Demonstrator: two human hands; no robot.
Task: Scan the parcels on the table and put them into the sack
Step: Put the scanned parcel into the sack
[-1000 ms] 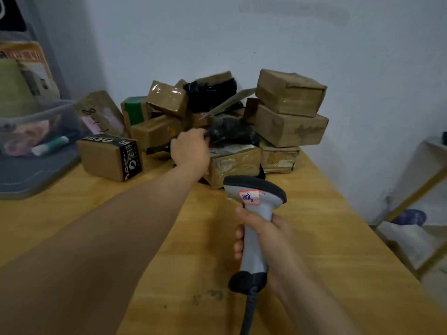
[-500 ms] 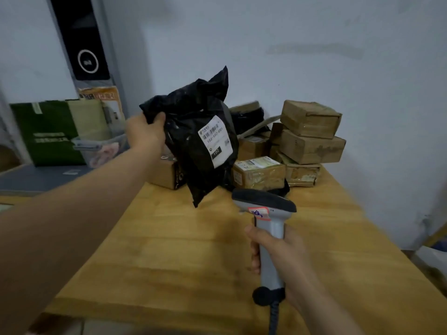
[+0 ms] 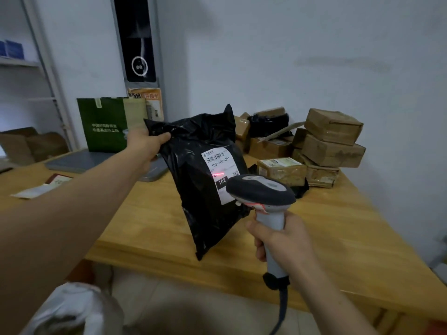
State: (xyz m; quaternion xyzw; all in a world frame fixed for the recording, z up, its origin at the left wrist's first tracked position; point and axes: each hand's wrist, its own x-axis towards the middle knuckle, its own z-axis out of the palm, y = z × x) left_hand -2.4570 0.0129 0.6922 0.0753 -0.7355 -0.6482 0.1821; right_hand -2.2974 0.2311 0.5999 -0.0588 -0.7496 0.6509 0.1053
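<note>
Centrally, limp black plastic mailer bag (image 3: 200, 213), probably light, corner pinched by left hand (image 3: 145, 142); right hand (image 3: 284, 240) gripping grey handheld scanner (image 3: 261, 191).

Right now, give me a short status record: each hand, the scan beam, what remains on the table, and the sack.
Left hand: grips the black parcel by its top corner, held up off the table
Right hand: holds the scanner, aimed at the parcel
Beam: red line on the middle of the white label
Remaining: brown boxes piled at the table's far right
Sack: pale blurred shape bottom left, likely the sack
</note>
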